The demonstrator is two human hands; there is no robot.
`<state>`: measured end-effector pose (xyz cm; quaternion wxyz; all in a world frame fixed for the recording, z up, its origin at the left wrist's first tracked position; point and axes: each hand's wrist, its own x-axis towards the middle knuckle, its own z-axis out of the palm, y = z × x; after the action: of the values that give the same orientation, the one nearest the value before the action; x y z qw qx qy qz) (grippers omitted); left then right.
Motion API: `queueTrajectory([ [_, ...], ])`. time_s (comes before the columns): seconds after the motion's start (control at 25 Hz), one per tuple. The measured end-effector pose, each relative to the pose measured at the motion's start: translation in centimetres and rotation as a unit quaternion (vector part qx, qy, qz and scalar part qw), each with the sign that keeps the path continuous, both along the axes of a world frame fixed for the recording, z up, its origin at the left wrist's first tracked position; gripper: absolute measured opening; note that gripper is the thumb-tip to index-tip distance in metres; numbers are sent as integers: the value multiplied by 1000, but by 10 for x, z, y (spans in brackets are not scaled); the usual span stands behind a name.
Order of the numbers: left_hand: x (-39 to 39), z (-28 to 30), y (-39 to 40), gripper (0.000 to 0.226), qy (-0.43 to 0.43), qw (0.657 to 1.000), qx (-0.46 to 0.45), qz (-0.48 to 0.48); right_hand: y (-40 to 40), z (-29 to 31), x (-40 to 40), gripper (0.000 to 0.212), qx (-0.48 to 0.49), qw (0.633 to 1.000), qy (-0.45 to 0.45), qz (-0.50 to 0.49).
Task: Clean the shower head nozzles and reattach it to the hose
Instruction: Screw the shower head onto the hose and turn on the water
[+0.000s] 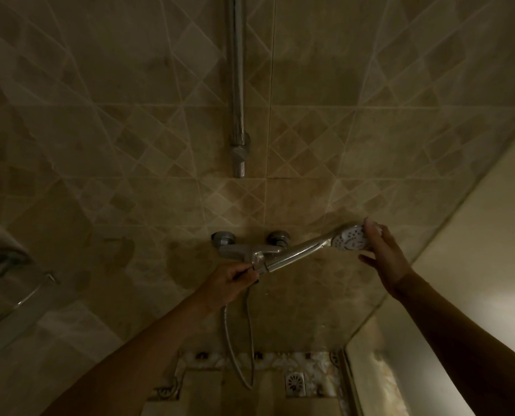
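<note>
A chrome shower head [348,239] with a round white nozzle face points toward me, its handle [295,255] slanting down to the left. My left hand [230,277] grips the lower end of the handle where the metal hose [229,340] meets it. The hose hangs below in a loop. My right hand [383,252] holds the rim of the head, thumb at its top edge and fingers below. Whether the hose nut is threaded on is hidden by my left hand.
The chrome mixer tap [250,249] sits on the tiled wall just behind my left hand. A vertical slide rail with an empty holder [239,157] rises above it. A floor drain [294,384] lies below. A glass partition [400,310] stands at the right.
</note>
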<state>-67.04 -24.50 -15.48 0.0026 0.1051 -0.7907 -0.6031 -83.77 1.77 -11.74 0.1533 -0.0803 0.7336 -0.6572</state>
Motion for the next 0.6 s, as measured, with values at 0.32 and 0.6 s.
queueTrajectory([
  [0.32, -6, -4, -4, 19, -14, 999, -37, -1, 6, 2, -3, 27, -23, 998, -50, -20],
  [0.6, -6, -2, -2, 14, -23, 998, -47, -29, 26, -3, -13, 45, -189, 966, -160, 71],
])
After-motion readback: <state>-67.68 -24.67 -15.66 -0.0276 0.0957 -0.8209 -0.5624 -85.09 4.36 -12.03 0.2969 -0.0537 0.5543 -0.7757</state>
